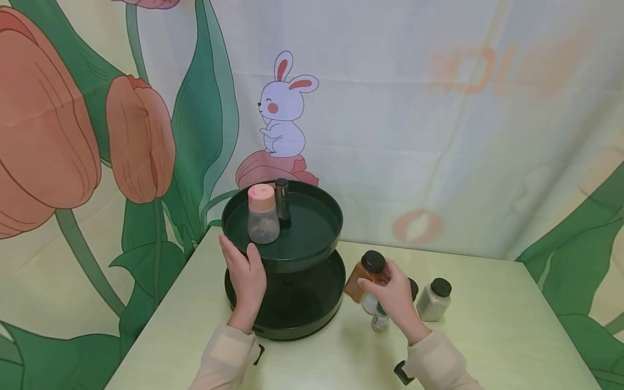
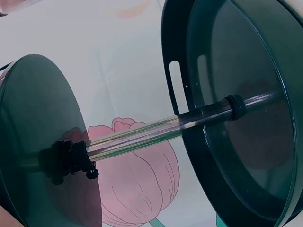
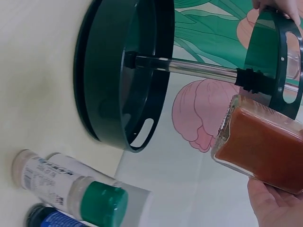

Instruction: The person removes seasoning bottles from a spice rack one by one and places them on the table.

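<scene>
My right hand (image 1: 394,292) grips a clear jar of orange-red powder (image 1: 357,283) with a black lid, tilted in the air just right of a dark green two-tier round stand. In the right wrist view the jar's base (image 3: 222,137) points toward the stand's pole (image 3: 203,69). At the near left side of the upper tray (image 1: 312,222), my left hand (image 1: 246,279) touches the rim with its fingers extended. A pink-lidded bottle (image 1: 264,219) stands on that tray beside the pole's dark top (image 1: 283,200). Below is the lower tray (image 1: 304,320).
On the table right of the stand is a small green-capped bottle (image 1: 379,320). Partly hidden behind my right hand is another black-lidded container (image 1: 414,288). A black-lidded jar of pale contents (image 1: 433,302) stands farther right. A printed curtain (image 1: 370,135) hangs behind the table.
</scene>
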The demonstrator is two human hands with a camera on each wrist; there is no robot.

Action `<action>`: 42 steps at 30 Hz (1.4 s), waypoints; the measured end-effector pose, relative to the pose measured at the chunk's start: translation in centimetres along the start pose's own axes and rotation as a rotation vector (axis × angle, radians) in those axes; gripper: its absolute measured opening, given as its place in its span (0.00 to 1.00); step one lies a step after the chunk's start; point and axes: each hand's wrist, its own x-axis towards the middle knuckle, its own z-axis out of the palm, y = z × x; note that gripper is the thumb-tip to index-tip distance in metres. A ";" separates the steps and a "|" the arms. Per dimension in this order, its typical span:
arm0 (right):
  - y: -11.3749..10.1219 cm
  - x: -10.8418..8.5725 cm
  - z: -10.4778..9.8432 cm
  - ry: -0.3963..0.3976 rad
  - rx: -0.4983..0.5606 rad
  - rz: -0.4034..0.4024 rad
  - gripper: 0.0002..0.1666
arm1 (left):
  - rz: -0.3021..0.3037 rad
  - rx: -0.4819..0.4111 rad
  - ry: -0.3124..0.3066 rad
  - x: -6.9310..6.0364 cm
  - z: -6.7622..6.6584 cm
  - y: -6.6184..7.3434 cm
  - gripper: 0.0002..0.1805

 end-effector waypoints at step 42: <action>5.1 -1.5 -0.5 -0.004 -0.044 0.098 0.29 | 0.004 -0.003 -0.010 0.0 -0.1 0.0 0.37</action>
